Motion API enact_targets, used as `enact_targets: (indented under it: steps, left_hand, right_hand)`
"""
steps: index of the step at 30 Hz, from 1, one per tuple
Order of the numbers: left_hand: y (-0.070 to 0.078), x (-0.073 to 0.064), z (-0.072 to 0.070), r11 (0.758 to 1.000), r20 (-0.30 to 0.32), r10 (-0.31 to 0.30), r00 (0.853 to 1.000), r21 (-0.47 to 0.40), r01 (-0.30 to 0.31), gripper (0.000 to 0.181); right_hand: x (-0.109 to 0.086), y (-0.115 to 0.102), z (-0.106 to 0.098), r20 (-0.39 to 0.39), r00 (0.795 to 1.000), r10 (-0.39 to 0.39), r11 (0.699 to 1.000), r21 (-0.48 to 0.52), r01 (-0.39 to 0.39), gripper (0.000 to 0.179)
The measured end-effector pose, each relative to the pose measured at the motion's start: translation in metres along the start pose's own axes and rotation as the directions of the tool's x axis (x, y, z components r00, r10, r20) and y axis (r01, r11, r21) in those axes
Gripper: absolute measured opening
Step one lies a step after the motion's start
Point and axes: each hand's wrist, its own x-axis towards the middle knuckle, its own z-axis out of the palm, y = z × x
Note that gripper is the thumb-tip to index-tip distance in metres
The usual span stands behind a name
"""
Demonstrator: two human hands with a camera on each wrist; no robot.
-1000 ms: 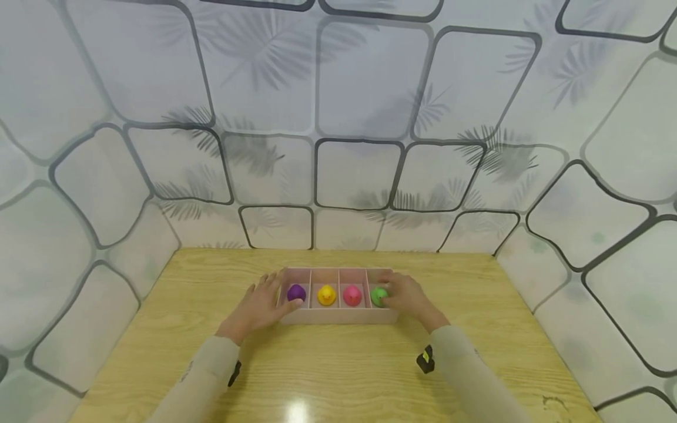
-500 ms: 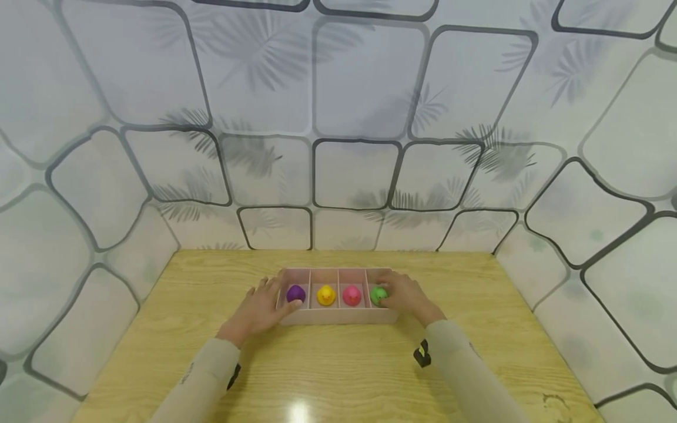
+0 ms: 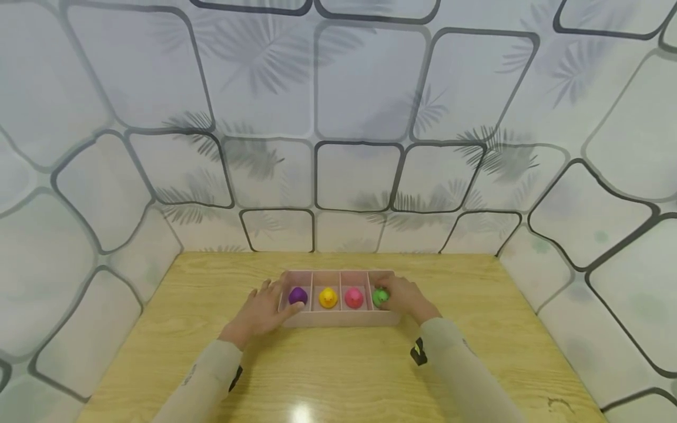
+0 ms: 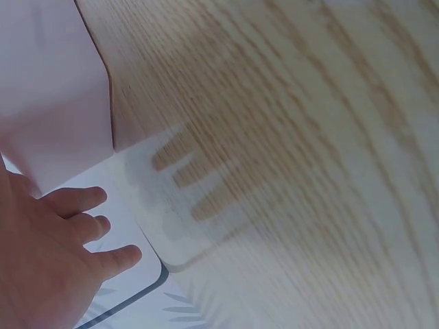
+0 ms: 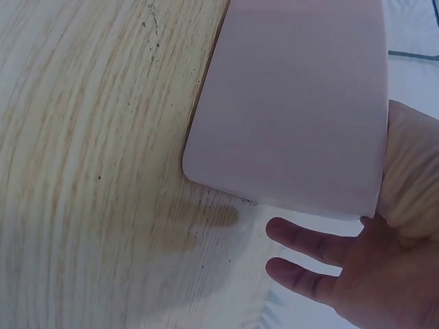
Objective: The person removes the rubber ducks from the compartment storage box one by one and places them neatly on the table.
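A pale pink tray (image 3: 338, 319) with a single row of compartments lies across the wooden table. From left to right it holds a purple toy (image 3: 298, 296), a yellow toy duck (image 3: 328, 298), a pink toy duck (image 3: 354, 298) and a green toy duck (image 3: 380, 298). My left hand (image 3: 260, 312) rests at the tray's left end, thumb over the front rim and fingers spread. Its other fingers stick out past the wall in the left wrist view. My right hand (image 3: 407, 298) reaches over the right end and pinches the green duck; in the right wrist view the tray wall (image 5: 288, 103) hides those fingertips.
The wooden table (image 3: 338, 376) runs back to a wall covering (image 3: 359, 176) with a stone and leaf pattern, which also rises on both sides. Black wrist straps (image 3: 419, 352) show at the sleeves.
My right fingers have closed in slightly around the green duck, which now sits a little tilted. My left hand has stayed at the tray's left end.
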Motion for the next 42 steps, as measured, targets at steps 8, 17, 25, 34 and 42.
enact_targets:
  steps: [8, 17, 25, 34, 42]
  left_hand:
    - [0.000, -0.001, 0.000, 1.000, -0.014, 0.004, 1.000, 0.007, -0.004, 0.095]
    - [0.001, 0.001, 0.002, 1.000, -0.011, 0.002, 1.000, 0.024, -0.002, 0.096]
    - [0.002, 0.000, 0.000, 1.000, -0.004, 0.001, 1.000, 0.017, -0.001, 0.096]
    - [0.002, -0.001, -0.001, 0.999, -0.001, -0.003, 1.000, 0.036, 0.003, 0.097]
    - [0.001, 0.001, 0.000, 0.999, -0.014, 0.007, 1.000, 0.041, -0.006, 0.096]
  right_hand:
    - [0.003, 0.002, 0.001, -0.007, 0.999, -0.033, 0.999, 0.032, 0.033, 0.041]
    - [-0.001, 0.004, -0.002, -0.034, 0.994, -0.105, 0.991, 0.083, 0.107, 0.044]
    - [-0.003, 0.002, -0.010, -0.049, 0.992, -0.119, 0.982, 0.141, 0.125, 0.048]
    - [-0.010, -0.003, -0.025, -0.085, 0.995, -0.051, 0.972, 0.226, 0.069, 0.054]
    - [-0.020, 0.001, -0.033, -0.168, 0.985, -0.040, 0.959, 0.271, 0.085, 0.047]
